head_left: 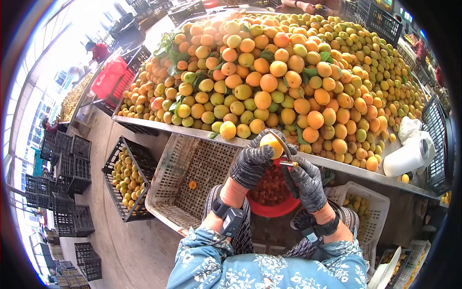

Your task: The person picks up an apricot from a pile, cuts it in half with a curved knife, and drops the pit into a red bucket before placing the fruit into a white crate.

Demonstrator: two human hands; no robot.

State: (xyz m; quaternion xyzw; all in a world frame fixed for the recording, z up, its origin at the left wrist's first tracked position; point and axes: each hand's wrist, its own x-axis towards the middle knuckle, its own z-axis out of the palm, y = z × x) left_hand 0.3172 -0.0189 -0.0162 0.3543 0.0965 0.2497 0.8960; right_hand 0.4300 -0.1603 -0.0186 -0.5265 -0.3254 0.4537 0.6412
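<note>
At the bottom of the frame, blue floral sleeves [207,255] are seen. Near the center, a yellow-orange fruit [270,144] is clasped by a gray-gloved left hand [253,163], curled around it; a curved blade [288,163], gripped in the closed right hand [310,182], is held at the fruit's right side. Below, a red basin [269,211] is filled with reddish pieces [270,188]. At center left, a pale crate [211,156] is placed beside a black crate [144,158] of fruit. Above, a metal-edged table [183,131] is heaped with more fruit [269,83]. At upper left, a person in red [100,52] is pictured.
</note>
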